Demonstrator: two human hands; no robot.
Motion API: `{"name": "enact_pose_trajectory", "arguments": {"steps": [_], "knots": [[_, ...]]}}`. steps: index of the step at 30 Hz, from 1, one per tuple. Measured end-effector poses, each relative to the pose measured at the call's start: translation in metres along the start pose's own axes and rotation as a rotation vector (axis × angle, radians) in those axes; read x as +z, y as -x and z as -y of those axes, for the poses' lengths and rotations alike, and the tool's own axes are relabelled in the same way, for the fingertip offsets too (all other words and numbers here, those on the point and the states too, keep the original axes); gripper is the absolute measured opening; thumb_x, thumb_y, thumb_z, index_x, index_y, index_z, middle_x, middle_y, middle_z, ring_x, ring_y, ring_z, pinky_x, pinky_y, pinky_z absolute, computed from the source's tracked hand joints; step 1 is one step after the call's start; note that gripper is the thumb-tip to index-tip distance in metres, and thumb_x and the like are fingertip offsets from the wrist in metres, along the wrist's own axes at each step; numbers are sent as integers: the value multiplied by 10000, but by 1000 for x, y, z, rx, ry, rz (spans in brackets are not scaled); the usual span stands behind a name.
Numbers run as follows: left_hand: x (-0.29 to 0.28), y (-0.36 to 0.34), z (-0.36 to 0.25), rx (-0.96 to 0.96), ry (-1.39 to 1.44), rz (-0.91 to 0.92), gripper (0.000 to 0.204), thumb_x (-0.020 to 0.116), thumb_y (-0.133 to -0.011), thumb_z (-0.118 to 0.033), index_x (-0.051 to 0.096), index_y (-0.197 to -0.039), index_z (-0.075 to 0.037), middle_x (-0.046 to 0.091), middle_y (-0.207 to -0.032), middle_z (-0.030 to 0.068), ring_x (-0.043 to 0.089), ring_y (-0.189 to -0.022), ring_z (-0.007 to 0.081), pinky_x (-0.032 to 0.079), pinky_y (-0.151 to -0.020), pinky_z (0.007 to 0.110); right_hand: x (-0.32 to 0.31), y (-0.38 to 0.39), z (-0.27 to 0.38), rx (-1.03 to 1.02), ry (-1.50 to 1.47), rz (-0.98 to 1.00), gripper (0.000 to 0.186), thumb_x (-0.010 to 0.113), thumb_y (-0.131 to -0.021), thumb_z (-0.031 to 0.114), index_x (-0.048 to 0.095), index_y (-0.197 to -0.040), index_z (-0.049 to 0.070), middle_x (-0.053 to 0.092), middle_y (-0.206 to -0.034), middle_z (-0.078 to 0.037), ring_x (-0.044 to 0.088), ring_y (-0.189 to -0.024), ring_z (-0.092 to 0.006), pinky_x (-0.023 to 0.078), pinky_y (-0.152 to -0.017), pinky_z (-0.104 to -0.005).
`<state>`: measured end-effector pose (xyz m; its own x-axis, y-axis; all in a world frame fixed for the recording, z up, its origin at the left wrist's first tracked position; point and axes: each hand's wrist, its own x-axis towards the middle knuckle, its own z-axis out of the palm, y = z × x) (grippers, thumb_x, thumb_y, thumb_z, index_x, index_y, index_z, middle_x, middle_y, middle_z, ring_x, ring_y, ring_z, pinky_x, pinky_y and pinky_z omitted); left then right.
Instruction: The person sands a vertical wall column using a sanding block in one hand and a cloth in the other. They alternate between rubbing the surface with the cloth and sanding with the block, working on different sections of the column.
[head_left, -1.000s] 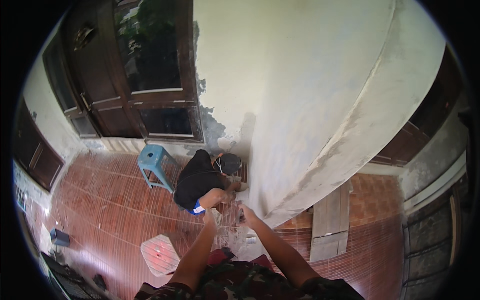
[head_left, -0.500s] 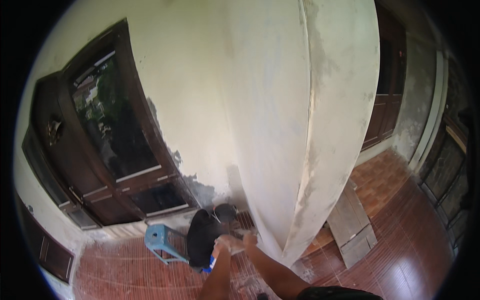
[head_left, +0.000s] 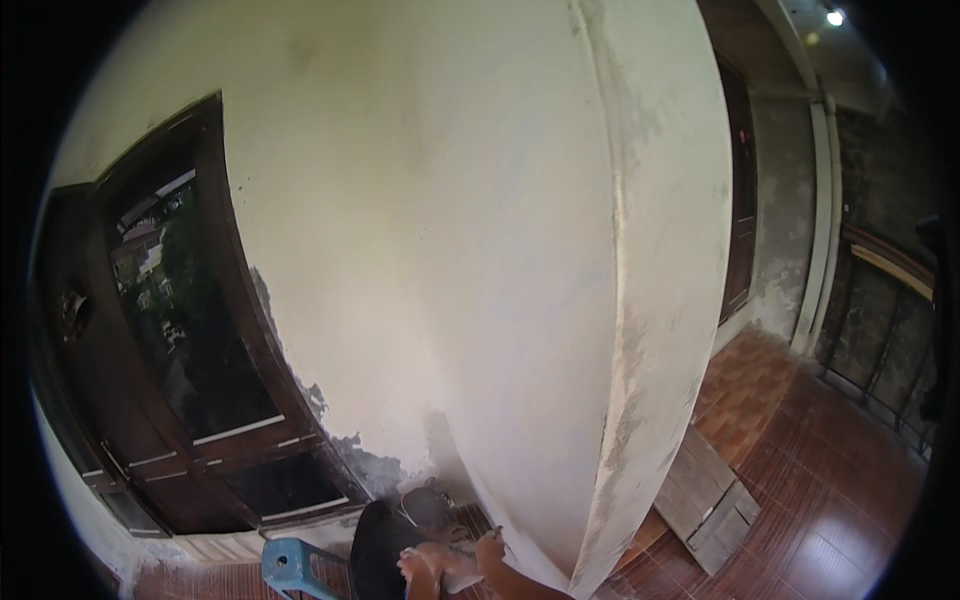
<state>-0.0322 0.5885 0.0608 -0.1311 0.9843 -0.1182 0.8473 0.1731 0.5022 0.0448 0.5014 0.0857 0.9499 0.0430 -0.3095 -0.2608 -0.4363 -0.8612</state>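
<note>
Right fingers [head_left: 490, 546] now appear lower, near the wall [head_left: 520, 300].

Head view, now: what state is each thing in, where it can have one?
Dark wooden door: shut
Blue stool: upright, cut off by the lower edge
Cream wall: flaked low down, grey showing
Wooden board: lying flat
Lamp: lit
Co-worker: bent low
Left hand: grip unclear
Right hand: grip unclear

Cream plastered wall [head_left: 340, 170]: eleven o'clock
Dark-brown wooden glazed door [head_left: 190, 330]: nine o'clock
Red-brown tiled floor [head_left: 810, 490]: four o'clock
Bright white light [head_left: 835, 18]: two o'clock
</note>
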Motion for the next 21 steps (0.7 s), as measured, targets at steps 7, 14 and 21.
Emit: {"name": "enact_pose_trajectory", "arguments": {"steps": [7,14,21], "knots": [[15,6,-41,285,-77,53,304,581,-980,-313,693,-988,-31,690,-906,156,676,-842,306,529,-755,461,-35,-26,34,31,0,131,591,334,-1046,484,506,-1479,119,613,-1352,-248,578,-1256,-444,421,-1095,-516],[48,49,-83,596,-82,177,311,590,-976,-322,698,-988,-30,696,-895,165,682,-841,322,529,-755,465,-41,-35,34,122,55,393,603,358,-1040,450,443,-1527,105,564,-1434,-234,547,-1282,-467,356,-1156,-521],[45,-18,-23,314,-67,98,318,599,-971,-330,703,-987,-30,703,-884,175,688,-841,338,530,-756,469,-18,-55,25,52,16,235,614,450,-1008,469,463,-1511,118,628,-1350,-211,578,-1243,-440,429,-1086,-542]]}}
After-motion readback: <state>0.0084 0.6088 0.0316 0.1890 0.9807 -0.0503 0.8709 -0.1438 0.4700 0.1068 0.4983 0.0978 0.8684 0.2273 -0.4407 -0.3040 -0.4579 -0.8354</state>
